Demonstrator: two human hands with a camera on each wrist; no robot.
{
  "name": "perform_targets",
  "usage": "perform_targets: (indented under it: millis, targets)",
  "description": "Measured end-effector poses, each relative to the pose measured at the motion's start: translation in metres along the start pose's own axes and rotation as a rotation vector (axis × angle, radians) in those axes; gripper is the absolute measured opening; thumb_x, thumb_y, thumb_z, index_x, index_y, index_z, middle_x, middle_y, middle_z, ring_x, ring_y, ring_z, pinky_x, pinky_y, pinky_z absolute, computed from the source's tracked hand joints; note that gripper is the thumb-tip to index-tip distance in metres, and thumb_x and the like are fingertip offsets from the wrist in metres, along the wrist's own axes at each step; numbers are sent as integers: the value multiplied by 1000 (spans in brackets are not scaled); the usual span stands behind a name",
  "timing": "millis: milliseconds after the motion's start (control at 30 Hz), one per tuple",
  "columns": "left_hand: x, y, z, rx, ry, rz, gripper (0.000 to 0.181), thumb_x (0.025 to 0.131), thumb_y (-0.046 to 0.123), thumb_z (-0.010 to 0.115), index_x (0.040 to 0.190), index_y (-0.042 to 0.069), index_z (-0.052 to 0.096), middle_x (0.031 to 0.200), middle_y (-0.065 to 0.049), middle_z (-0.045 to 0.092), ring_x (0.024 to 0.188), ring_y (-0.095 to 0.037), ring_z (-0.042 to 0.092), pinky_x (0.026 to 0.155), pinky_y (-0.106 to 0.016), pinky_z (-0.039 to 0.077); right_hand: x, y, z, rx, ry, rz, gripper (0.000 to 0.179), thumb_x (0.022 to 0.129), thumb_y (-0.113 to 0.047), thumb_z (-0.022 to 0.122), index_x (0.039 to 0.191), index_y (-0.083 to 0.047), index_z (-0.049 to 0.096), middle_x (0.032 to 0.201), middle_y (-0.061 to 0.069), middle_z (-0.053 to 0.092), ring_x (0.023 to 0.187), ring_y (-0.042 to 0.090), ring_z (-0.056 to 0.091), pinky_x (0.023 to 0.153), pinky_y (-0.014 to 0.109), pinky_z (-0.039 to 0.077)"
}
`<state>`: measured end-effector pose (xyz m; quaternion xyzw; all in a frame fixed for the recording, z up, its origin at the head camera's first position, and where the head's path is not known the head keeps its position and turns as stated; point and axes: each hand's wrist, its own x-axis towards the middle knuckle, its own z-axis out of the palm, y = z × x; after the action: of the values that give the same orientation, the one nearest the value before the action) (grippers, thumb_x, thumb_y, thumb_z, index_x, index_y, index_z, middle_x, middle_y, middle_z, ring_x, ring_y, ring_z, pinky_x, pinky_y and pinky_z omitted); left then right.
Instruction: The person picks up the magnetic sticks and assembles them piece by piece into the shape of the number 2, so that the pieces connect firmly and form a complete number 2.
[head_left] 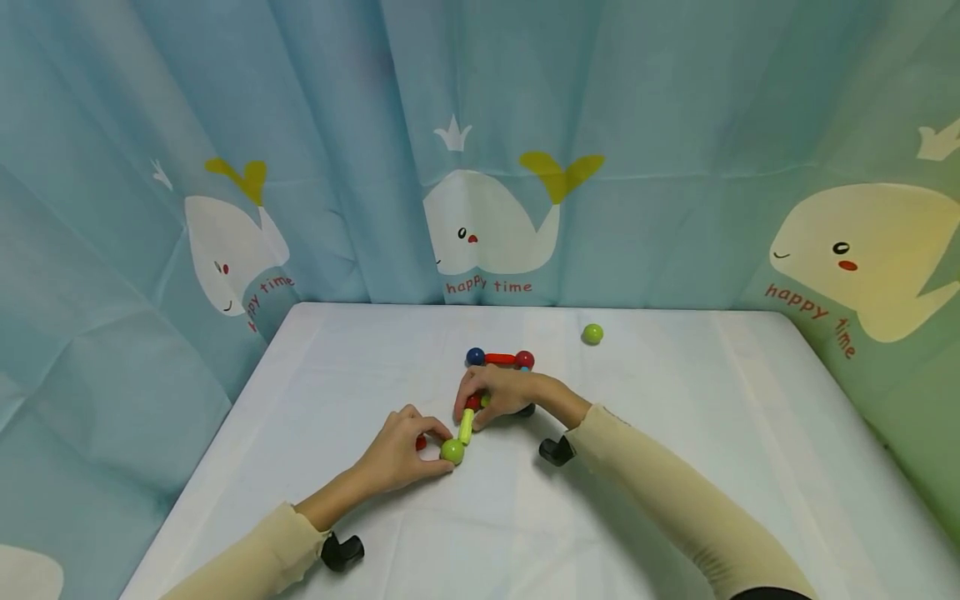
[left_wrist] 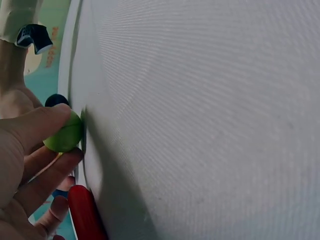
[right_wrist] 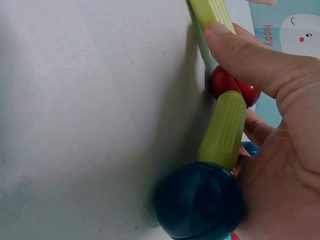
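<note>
Beige sleeve (head_left: pixel 243 557), cut off between seven and eight o'clock, leads to the left hand (head_left: pixel 401 452); its fingers pinch a green ball (head_left: pixel 452 452) at six, partly hiding a red stick (left_wrist: pixel 87 215). Toward the ball's one o'clock, the right hand (head_left: pixel 504 388) pinches a yellow-green stick (head_left: pixel 467 426), partly covering a red ball (head_left: pixel 472 402).

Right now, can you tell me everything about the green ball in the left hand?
The green ball is round, smooth, slightly shiny and plastic-looking, with a thin seam line across it. The left hand pinches it between thumb and fingers, at the near end of a yellow-green stick. Whether it touches the stick or table is unclear.
</note>
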<state>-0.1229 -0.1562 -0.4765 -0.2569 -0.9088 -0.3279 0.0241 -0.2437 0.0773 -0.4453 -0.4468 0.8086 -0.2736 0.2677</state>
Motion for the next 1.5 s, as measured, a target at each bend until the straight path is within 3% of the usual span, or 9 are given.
perform_targets:
  millis: [233, 500, 733, 900, 1500]
  targets:
    - [-1, 0, 2, 2, 3, -40, 23, 77, 34, 92, 94, 25, 80, 84, 8, 61, 81, -17, 47, 72, -31, 34, 1, 3, -1, 2, 2, -59, 21, 89, -14, 82, 110, -17, 78, 114, -8, 68, 111, 14, 48, 99, 35, 42]
    - [0, 3, 2, 2, 16, -52, 24, 76, 37, 92, 92, 22, 81, 83, 7, 62, 81, -17, 48, 71, -32, 34, 2, 6, -2, 28, -8, -50, 22, 89, -13, 81, 110, -17, 78, 113, -9, 68, 112, 15, 48, 100, 36, 41]
    - [6, 3, 5, 11, 36, -27, 24, 76, 37, 92, 91, 22, 81, 81, 11, 67, 77, -12, 46, 71, -32, 32, 2, 8, -2, 39, -7, -53, 21, 90, -12, 80, 110, -16, 78, 112, -9, 68, 112, 15, 49, 99, 36, 41]
    - [11, 5, 6, 20, 29, -29, 23, 75, 38, 93, 88, 23, 81, 82, 13, 65, 75, -6, 42, 70, -31, 32, 1, 7, -3, 59, -10, -55, 21, 90, -11, 80, 111, -13, 77, 112, -6, 68, 111, 15, 50, 99, 36, 42]
    - [12, 8, 7, 18, 14, -57, 26, 75, 39, 93, 90, 22, 81, 84, 11, 62, 75, -7, 42, 70, -31, 33, 1, 7, -3, 68, -11, -39, 22, 89, -9, 81, 110, -13, 77, 112, -6, 68, 112, 15, 50, 101, 38, 41]
